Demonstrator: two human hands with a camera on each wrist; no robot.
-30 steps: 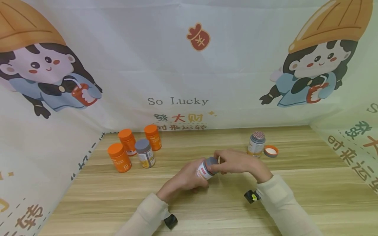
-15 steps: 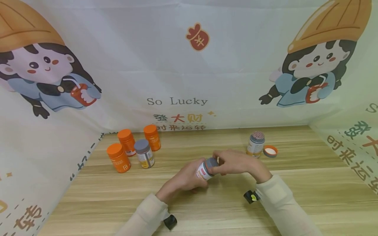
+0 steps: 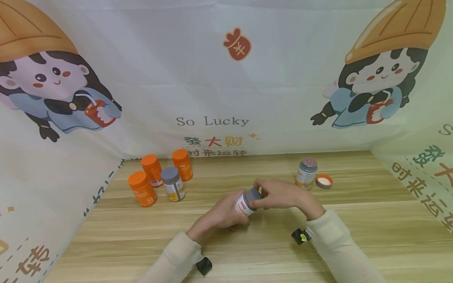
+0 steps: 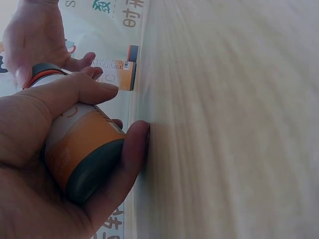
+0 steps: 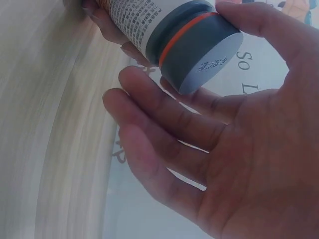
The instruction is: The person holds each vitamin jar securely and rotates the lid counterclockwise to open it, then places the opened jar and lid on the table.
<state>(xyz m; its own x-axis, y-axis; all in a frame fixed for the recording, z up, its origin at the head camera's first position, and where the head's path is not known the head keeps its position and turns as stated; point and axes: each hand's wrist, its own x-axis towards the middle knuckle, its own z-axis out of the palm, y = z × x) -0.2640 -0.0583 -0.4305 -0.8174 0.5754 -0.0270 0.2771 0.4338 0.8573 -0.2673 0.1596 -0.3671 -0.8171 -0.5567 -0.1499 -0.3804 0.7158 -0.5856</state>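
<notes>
My left hand (image 3: 226, 210) grips a tilted pill bottle (image 3: 243, 206) with a white and orange label, held over the table. In the left wrist view, its fingers wrap around the body of the bottle (image 4: 84, 144), and the dark base shows. The grey cap (image 3: 254, 194) is on the bottle, with an orange ring (image 5: 187, 32) at its lower edge. My right hand (image 3: 283, 193) pinches this cap between thumb and forefinger. In the right wrist view, the other fingers (image 5: 154, 107) stay loosely bent, away from the cap.
Several orange-capped bottles (image 3: 142, 189) and one grey-capped bottle (image 3: 173, 184) stand at the left on the wooden table (image 3: 255, 251). At the back right is an uncapped bottle (image 3: 306, 173) with a patterned seal, its cap (image 3: 324, 181) lying upside down beside it. A printed cloth (image 3: 283, 78) walls the table.
The fingers of my right hand have shifted slightly on the cap. My left hand and the bottle stay in nearly the same place.
</notes>
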